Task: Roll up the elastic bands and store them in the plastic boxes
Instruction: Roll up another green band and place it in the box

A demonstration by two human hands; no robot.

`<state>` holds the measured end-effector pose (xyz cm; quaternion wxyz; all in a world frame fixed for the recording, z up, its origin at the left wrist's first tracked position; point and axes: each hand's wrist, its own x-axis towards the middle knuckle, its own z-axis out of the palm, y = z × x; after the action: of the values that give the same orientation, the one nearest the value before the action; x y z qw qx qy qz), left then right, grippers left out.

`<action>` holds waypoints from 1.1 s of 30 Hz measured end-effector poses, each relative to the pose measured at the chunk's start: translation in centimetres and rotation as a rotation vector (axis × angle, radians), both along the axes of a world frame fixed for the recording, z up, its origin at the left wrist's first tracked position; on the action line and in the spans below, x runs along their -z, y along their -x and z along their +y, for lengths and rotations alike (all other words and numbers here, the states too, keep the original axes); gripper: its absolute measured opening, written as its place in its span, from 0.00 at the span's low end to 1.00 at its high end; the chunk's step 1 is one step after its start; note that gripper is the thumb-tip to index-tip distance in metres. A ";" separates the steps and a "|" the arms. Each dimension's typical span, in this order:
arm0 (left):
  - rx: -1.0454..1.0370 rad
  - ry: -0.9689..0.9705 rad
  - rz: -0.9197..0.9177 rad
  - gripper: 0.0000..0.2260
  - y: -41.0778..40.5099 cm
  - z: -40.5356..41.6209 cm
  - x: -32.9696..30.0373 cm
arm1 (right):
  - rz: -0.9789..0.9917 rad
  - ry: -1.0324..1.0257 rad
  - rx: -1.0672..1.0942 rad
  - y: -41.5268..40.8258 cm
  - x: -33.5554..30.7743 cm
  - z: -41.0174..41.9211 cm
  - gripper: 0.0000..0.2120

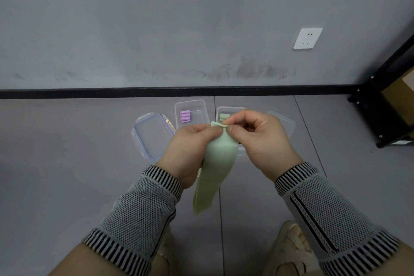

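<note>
A grey tiled floor fills the lower half of the frame, its thin seams running toward a black skirting strip that crosses the middle. Above that rises a scuffed grey wall with a white power socket at upper right. At the right edge stands a black metal rack holding a brown cardboard box, cut off by the frame.

At centre, the person's left hand and right hand both pinch the top edge of a pale green elastic band between thumb and fingertips; the band hangs loose below them, over the floor. Both forearms wear knitted black-and-white sleeves.

On the floor behind the hands sit two clear plastic boxes. The left box holds purple rolled bands with faint print that is too small to read. The right box is largely hidden by the hands; a few green rolls show inside it. A clear lid lies left of centre, and another lid, hard to make out, peeks from behind the right hand.

At the bottom edge, pale slippers are partly covered by the sleeves
</note>
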<state>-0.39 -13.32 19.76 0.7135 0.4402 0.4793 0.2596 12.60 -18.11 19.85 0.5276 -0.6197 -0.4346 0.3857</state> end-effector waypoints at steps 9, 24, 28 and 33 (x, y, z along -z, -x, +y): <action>-0.064 0.120 -0.016 0.10 0.1 0.2 -0.3 | -0.254 -0.054 -0.017 -0.1 0.4 -0.1 0.12; 0.004 0.048 -0.026 0.12 0.2 0.0 -0.8 | -0.397 -0.117 -0.012 -0.5 0.8 0.0 0.09; 0.015 -0.056 -0.003 0.12 0.2 0.0 -1.0 | -0.090 -0.037 -0.004 -0.5 0.4 -0.2 0.09; 0.003 -0.184 0.056 0.11 -0.1 -0.1 -0.8 | -0.037 -0.039 0.025 -0.5 -0.2 -0.4 0.08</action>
<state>-0.32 -13.39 20.55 0.6569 0.5116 0.4725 0.2891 13.11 -18.48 20.01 0.5363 -0.6216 -0.4441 0.3589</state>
